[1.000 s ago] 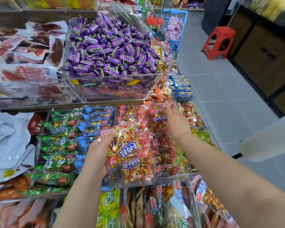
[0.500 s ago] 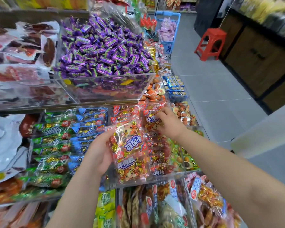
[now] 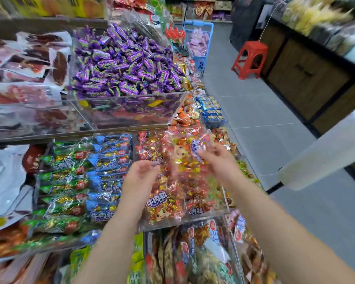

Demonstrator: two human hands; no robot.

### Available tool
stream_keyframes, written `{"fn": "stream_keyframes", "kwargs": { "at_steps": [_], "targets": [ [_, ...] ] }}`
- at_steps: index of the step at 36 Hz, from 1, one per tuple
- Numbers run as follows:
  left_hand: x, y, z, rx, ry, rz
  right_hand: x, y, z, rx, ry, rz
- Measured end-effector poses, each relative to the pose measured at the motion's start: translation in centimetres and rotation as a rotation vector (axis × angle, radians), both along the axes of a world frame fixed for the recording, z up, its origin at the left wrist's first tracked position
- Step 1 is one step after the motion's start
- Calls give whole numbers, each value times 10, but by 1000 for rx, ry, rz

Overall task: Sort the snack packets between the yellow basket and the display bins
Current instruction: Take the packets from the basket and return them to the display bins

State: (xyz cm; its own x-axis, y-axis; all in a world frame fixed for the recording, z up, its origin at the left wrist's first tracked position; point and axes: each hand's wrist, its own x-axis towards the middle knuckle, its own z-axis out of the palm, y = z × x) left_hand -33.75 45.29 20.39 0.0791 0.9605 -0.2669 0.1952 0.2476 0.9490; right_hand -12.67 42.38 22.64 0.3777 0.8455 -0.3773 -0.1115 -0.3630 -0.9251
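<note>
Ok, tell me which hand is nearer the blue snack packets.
Left. The left hand is just right of the blue snack packets; the right hand is farther right, pinching a red-and-yellow packet.

**Open above, walled behind**

The red-packet bin (image 3: 193,219) lies open from above, filled close to its rim. The upper shelf (image 3: 70,134) and heaped purple candies (image 3: 127,64) wall off its back. Rightward the grey floor (image 3: 264,124) gives passage; a red stool (image 3: 251,58) stands farther down.

Candy bin (image 3: 131,113) behind snack packet bin (image 3: 184,221)
</note>
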Motion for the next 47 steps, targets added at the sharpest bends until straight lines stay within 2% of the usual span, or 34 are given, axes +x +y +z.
{"fn": "stream_keyframes", "kwargs": {
  "at_steps": [3, 6, 9, 11, 15, 23, 27, 31, 37, 44, 47],
  "targets": [
    [-13, 4, -1, 129, 227, -1, 33, 14, 16, 66, -507, 87],
    [-16, 8, -3, 227, 470, -153, 52, 33, 27, 36, -908, 246],
    [-5, 11, -5, 364, 775, -405, 46, 56, 29, -100, -1239, 538],
    [4, 12, -10, 409, 982, -519, 33, 70, 21, -95, -1365, 683],
    [11, 17, -24, 384, 1203, -599, 17, 86, -4, -26, -1502, 742],
    [-8, 30, -38, 277, 1326, -503, 20, 72, -51, -22, -1545, 678],
    [-9, 30, -47, 264, 1317, -521, 16, 71, -70, -95, -1650, 778],
    [-7, 32, -53, 266, 1339, -514, 17, 89, -80, -186, -1727, 791],
    [-11, 33, -60, 271, 1326, -524, 24, 111, -83, -216, -1777, 866],
    [-11, 34, -66, 283, 1319, -497, 24, 103, -85, -181, -1799, 854],
    [-10, 36, -67, 272, 1317, -482, 21, 101, -79, -232, -1800, 898]
  ]
}}
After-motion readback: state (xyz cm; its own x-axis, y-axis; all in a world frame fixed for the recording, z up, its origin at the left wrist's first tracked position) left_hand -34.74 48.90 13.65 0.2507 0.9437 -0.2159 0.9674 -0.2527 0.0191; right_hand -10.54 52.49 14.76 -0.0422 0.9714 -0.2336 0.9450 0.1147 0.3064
